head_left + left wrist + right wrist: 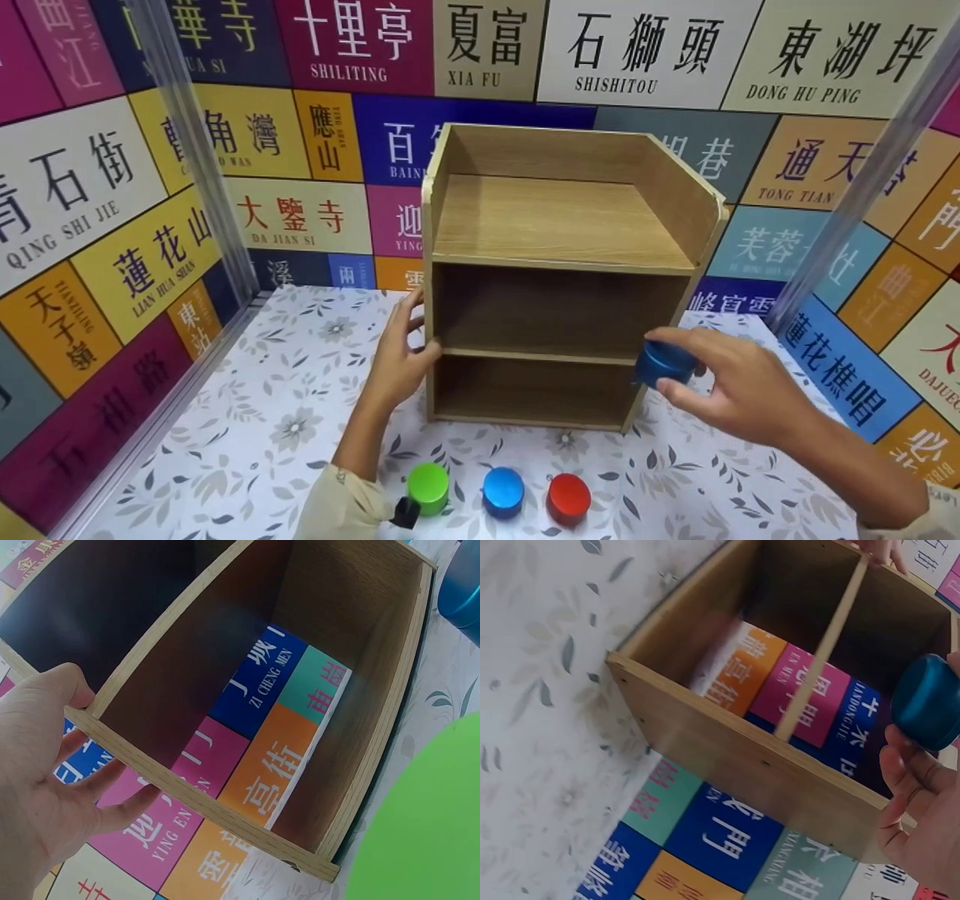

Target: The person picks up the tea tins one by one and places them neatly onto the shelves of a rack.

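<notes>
A wooden shelf unit (pixel 566 352), with an open top tray and two compartments below, stands upright on the table. My left hand (pixel 401 352) grips its left side panel; in the left wrist view the thumb lies on the front edge and the fingers run along the outer side. Beside the right front edge, my right hand (pixel 739 382) holds a shiny dark blue cylindrical canister (pixel 664 364) between thumb and fingers. The right wrist view shows this canister (pixel 928 703) tilted in front of the shelf opening. Both compartments hold nothing in the head view.
In front of the shelf stand a green canister (pixel 428 489), a blue canister (pixel 503 493) and a red canister (pixel 568 499) in a row. A leaf-patterned white cloth (pixel 292 427) covers the table. Walls with coloured sign panels (pixel 634 52) enclose the back and sides.
</notes>
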Action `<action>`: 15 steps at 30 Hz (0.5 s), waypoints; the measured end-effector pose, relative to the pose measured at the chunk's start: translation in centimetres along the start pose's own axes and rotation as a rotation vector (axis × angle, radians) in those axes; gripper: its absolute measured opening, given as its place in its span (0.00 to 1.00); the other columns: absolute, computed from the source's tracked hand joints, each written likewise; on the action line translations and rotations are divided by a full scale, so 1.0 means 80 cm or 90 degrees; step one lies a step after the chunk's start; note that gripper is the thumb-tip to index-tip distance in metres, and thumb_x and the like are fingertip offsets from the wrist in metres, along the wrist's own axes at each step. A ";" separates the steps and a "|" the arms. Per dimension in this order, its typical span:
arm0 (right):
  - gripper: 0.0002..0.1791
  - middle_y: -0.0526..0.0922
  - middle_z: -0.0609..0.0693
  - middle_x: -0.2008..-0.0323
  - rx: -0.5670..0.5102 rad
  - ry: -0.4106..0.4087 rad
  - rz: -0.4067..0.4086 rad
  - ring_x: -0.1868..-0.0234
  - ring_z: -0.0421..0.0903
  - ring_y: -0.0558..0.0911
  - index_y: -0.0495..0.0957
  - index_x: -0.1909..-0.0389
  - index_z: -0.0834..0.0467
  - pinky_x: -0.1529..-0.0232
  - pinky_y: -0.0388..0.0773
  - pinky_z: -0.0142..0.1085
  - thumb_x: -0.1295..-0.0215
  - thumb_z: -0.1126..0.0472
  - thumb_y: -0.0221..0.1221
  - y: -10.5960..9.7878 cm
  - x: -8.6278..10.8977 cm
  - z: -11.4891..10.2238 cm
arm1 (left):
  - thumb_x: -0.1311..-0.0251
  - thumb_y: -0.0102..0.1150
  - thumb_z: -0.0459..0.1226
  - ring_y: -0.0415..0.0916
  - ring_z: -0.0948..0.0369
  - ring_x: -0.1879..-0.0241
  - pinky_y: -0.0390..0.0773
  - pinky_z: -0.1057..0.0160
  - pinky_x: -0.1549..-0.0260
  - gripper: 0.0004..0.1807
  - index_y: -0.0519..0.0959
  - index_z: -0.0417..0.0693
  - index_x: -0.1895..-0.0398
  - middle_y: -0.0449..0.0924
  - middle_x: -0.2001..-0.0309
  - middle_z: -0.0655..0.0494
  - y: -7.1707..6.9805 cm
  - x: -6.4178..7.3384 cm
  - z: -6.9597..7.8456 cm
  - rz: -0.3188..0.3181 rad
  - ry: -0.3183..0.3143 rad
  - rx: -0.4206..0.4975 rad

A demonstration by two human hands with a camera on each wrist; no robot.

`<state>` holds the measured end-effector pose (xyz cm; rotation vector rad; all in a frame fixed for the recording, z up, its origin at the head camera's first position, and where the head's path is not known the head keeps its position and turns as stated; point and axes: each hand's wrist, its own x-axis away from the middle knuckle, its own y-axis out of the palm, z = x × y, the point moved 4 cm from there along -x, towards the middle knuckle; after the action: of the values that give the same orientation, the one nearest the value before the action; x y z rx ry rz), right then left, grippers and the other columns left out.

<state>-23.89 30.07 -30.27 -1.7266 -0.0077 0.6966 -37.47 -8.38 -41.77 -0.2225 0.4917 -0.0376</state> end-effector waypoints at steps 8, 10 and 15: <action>0.27 0.87 0.47 0.49 0.004 -0.024 0.041 0.64 0.41 0.80 0.78 0.35 0.42 0.70 0.78 0.32 0.36 0.46 0.67 -0.028 -0.028 -0.004 | 0.43 0.57 0.25 0.72 0.41 0.35 0.87 0.48 0.53 0.46 0.60 0.65 0.22 0.63 0.26 0.53 -0.001 -0.001 0.000 -0.001 0.026 0.017; 0.27 0.87 0.46 0.50 0.009 -0.026 0.051 0.66 0.39 0.77 0.77 0.35 0.41 0.71 0.76 0.32 0.36 0.47 0.67 -0.033 -0.035 -0.005 | 0.43 0.57 0.24 0.73 0.41 0.35 0.87 0.47 0.53 0.46 0.60 0.64 0.21 0.63 0.26 0.53 -0.001 -0.002 0.000 0.000 0.026 0.021; 0.27 0.86 0.47 0.54 0.013 -0.022 0.067 0.67 0.41 0.76 0.78 0.36 0.41 0.72 0.74 0.33 0.36 0.48 0.67 -0.047 -0.052 -0.007 | 0.43 0.57 0.25 0.73 0.41 0.35 0.86 0.47 0.52 0.46 0.60 0.65 0.22 0.63 0.26 0.53 0.000 -0.001 0.000 -0.001 0.020 0.021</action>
<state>-25.73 29.17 -25.00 -1.7049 0.0660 0.8017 -37.56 -8.36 -41.74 -0.1901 0.5217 -0.0504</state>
